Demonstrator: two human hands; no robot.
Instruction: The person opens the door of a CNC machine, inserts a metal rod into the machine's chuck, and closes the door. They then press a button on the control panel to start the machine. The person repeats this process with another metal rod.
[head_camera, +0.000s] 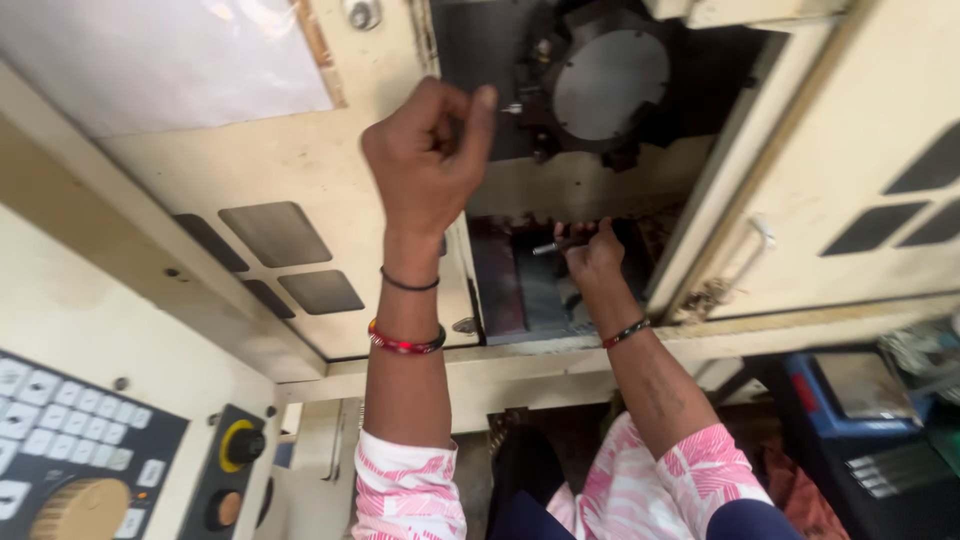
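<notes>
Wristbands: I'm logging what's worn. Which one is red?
The red beaded wristband on the left forearm, nearest the sleeve; the thin black band above it and the right wrist's dark band aren't.

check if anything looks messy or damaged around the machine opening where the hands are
Yes: brownish debris clings to the lower corner of the sliding door, beside the right hand. The cream panel's paint looks worn near the left hand.
</notes>
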